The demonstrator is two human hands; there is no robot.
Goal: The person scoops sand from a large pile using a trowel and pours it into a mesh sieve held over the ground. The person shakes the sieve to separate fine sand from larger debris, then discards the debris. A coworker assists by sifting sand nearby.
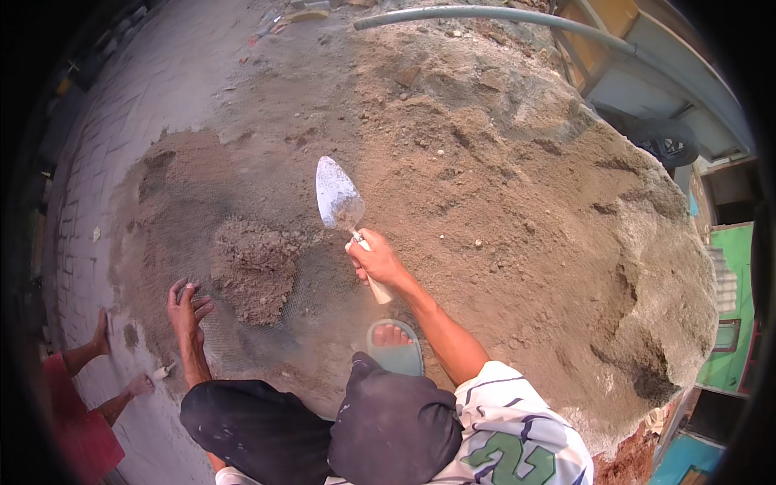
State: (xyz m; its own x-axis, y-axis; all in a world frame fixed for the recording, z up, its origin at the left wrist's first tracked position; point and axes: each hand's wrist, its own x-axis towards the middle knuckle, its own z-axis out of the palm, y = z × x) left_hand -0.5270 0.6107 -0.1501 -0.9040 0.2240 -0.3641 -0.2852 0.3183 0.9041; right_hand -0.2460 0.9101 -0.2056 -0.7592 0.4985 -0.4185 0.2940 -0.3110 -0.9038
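My right hand [376, 260] grips the pale handle of a pointed masonry trowel [338, 193], its metal blade aimed away from me over the sand and bearing a little sand near the neck. My left hand [189, 306] hangs with spread, bent fingers at the left of a heap of damp-looking sand [254, 270], holding nothing. The heap lies on a fine wire mesh [297, 303], which shows at the heap's lower right edge and is partly covered by sand.
A large sand pile [515, 200] rises to the right. A long pipe [485, 12] and a wheel [664, 142] are at the upper right. Paving [97, 200] runs along the left, where another person's bare feet [140, 385] rest near a small pale-handled tool [162, 371]. My sandalled foot [395, 348] stands below the trowel.
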